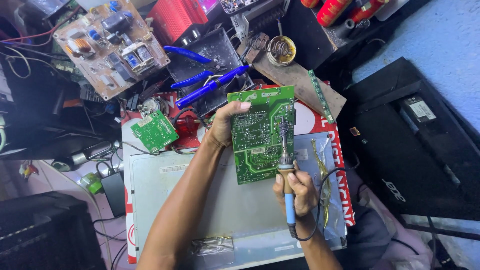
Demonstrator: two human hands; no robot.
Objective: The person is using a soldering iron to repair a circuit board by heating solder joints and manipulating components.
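My left hand [226, 126] grips the left edge of a green circuit board [257, 145], holding it solder side up above a grey metal panel [165, 195]. My right hand [295, 192] is closed around the blue and wood handle of a soldering iron [286, 170]. The iron's tip rests on the board near its upper right part. A black cord runs from the iron's handle down past my wrist.
A small green board [155, 131] lies left of my hand. Blue-handled pliers [212, 85] and a tan circuit board [107, 45] lie farther back. A coiled iron stand [275, 47] sits on a wooden plank. A black monitor casing [415, 145] fills the right side.
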